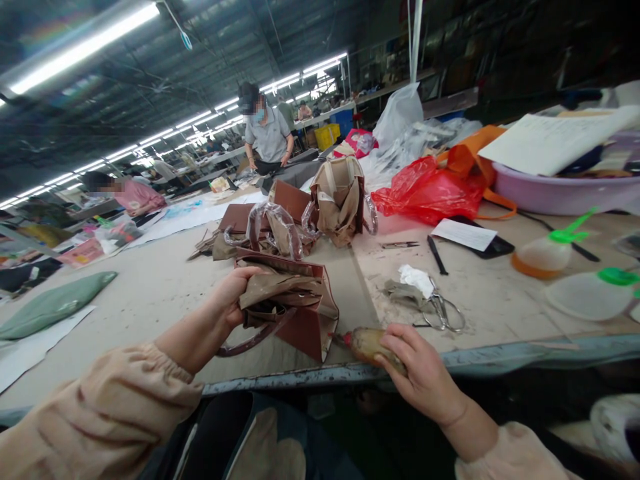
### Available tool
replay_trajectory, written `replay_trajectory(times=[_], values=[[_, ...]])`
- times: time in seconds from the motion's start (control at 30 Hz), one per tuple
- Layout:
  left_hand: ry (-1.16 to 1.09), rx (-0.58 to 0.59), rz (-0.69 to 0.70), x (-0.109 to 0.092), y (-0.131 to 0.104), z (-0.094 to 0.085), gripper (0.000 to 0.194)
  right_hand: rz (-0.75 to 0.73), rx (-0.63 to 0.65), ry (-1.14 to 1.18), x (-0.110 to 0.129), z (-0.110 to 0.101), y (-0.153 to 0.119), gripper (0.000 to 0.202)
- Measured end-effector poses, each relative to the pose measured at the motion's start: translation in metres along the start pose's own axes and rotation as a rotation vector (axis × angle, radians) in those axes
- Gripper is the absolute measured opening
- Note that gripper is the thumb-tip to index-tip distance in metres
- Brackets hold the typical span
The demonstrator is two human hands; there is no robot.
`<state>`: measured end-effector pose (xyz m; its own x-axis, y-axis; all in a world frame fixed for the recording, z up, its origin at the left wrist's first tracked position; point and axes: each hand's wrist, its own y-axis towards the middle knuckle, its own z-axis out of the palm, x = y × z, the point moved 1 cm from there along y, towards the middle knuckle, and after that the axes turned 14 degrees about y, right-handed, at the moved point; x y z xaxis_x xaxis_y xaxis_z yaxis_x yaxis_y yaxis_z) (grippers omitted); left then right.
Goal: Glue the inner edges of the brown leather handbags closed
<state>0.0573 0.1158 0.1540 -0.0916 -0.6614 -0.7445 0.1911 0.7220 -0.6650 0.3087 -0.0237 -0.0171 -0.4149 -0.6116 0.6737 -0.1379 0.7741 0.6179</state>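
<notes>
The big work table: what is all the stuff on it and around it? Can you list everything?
Brown leather handbag stuffed with tan paper: 1, brown, table's near edge, held.
Small squeeze bottle with red tip: 1, yellowish, beside that bag, held.
More brown and tan handbags: several, mid-table.
Metal scissors: 1, silver, right of the bags, by a white rag.
Red plastic bag: 1, far right.
Lilac plastic basin: 1, right, holding papers.
Green-capped bottles: 2, right edge.
Green cushion: 1, left.
Other workers: at least 2, far benches.
Left hand: grips the bag's top.
Right hand: holds the bottle.
</notes>
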Motion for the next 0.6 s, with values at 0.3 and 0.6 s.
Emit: replay_trajectory(times=[0.3, 0.6], values=[[0.099, -0.071, -0.006, 0.003, -0.001, -0.009, 0.038, 0.041, -0.081, 0.082, -0.001, 0.004, 0.000, 0.018], [0.131, -0.141, -0.016, 0.006, -0.010, -0.013, 0.035, 0.071, 0.074, 0.131, 0.005, 0.009, 0.001, 0.015]])
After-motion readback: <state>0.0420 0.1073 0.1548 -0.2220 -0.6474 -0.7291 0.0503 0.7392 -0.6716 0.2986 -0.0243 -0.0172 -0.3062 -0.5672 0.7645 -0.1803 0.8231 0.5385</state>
